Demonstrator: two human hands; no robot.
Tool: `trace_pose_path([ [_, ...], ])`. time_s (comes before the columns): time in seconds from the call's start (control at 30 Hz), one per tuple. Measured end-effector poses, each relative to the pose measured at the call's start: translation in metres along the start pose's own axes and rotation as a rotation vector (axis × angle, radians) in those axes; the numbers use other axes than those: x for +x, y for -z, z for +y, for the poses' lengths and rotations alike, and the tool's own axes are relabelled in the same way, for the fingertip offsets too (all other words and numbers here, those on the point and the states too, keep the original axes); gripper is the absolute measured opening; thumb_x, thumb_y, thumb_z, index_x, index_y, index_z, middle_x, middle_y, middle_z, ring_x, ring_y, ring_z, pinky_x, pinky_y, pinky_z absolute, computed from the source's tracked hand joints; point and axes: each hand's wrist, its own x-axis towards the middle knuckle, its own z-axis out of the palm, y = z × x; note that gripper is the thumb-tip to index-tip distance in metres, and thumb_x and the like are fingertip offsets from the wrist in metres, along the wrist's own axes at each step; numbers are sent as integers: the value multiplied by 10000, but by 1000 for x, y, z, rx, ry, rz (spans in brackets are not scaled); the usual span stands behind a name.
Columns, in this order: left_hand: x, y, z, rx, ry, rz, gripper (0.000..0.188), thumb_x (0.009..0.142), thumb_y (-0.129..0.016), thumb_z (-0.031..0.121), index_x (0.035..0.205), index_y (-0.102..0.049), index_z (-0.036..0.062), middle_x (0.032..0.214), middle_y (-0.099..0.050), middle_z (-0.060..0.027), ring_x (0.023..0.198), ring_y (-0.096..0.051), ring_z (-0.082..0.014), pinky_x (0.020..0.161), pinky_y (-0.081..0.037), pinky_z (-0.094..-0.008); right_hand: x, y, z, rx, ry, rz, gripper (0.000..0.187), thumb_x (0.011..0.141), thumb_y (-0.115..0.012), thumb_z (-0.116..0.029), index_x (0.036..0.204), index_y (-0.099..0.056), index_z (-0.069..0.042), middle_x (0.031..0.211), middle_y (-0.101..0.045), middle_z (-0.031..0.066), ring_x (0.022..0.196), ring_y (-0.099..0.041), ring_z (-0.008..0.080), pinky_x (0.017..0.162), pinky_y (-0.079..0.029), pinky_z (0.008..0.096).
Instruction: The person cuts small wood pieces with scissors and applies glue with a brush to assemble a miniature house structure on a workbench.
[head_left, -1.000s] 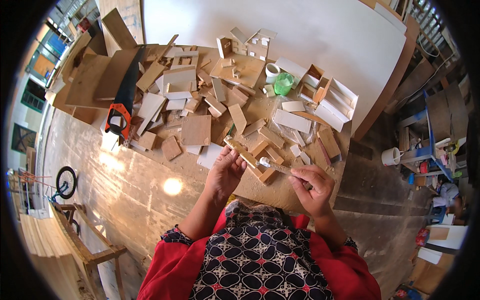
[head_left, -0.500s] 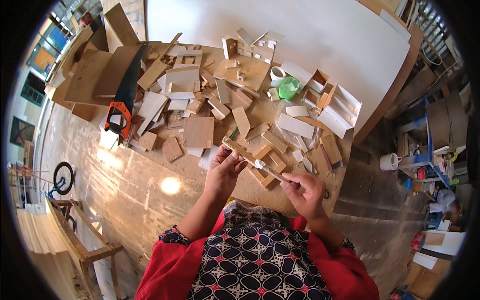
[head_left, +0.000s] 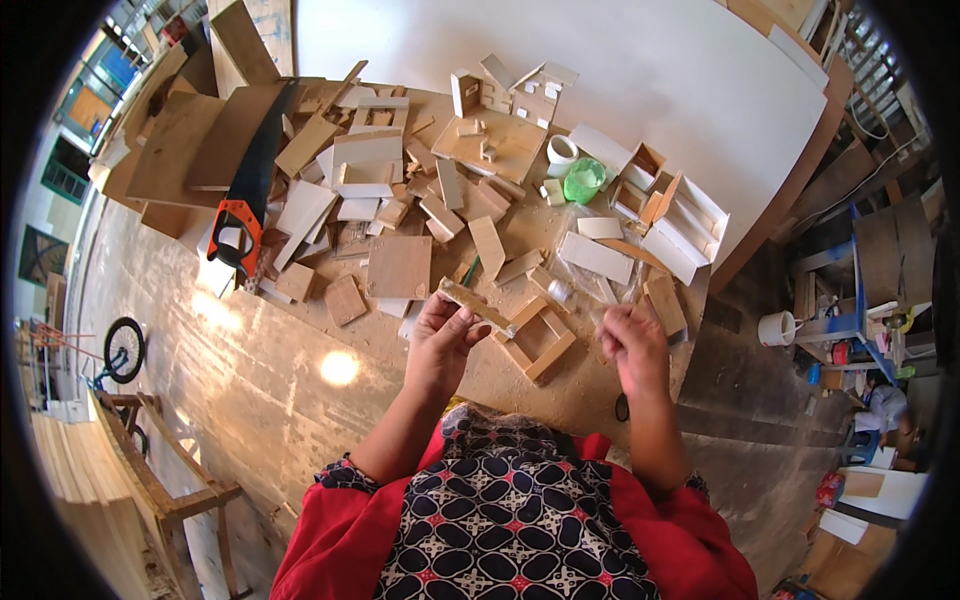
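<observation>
My left hand (head_left: 440, 340) pinches a short narrow wooden strip (head_left: 478, 308), tilted down to the right, with whitish smears along its edge. In my right hand (head_left: 637, 345), fingers curled, is a thin stick, blurred by motion, with a lump of white paste (head_left: 560, 290) at its tip. The tip is apart from the strip. Between and beyond the hands, a small rectangular wooden frame (head_left: 545, 352) lies on the worktable. A green plastic cup (head_left: 584, 181) and a white cup (head_left: 562, 152) stand farther back.
Wood offcuts (head_left: 398, 265) cover much of the table. A handsaw (head_left: 240, 225) with an orange handle lies at the left. Small model walls stand on a wooden base (head_left: 490, 145) at the back, and a white-sided box (head_left: 690, 225) sits to the right. Another person (head_left: 885, 410) is far right.
My right hand has moved right and away, lifting the pasted stick off the wooden strip. My left hand keeps the strip in nearly the same place.
</observation>
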Motion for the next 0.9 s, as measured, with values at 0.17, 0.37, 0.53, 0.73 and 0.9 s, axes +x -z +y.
trace_pose_path([
  [0.17,0,1,4,-30,-2,18,171,888,-634,57,1047,-576,81,943,-624,-10,817,-616,-100,758,-546,-281,88,12,-14,-401,407,230,147,873,-666,-147,890,-662,-1,706,-647,26,569,-496,50,517,-412,212],
  [0.37,4,15,9,42,7,-52,133,879,-642,63,986,-587,120,886,-642,10,814,-615,-112,713,-497,-262,178,1,-34,-1077,729,388,167,811,-675,-184,843,-676,-20,689,-668,96,674,-663,239,622,-510,338],
  [0.53,5,9,8,96,61,75,127,849,-681,48,906,-579,99,838,-637,-2,740,-604,-102,636,-477,-228,206,-14,-43,-1536,540,302,175,798,-670,-233,838,-689,-64,830,-679,136,795,-660,315,694,-517,408],
  [0.73,11,6,-3,158,139,109,177,821,-727,79,859,-560,124,788,-642,10,684,-601,-85,573,-447,-207,156,-43,-34,-1263,581,54,160,826,-679,-223,888,-714,-80,867,-695,127,798,-674,264,722,-527,363],
  [0.9,20,-9,-16,262,215,107,191,813,-738,122,862,-553,136,808,-644,18,691,-597,-84,594,-441,-217,93,-47,1,-730,34,-494,220,821,-713,-182,970,-708,-19,795,-694,78,688,-608,96,647,-488,256],
])
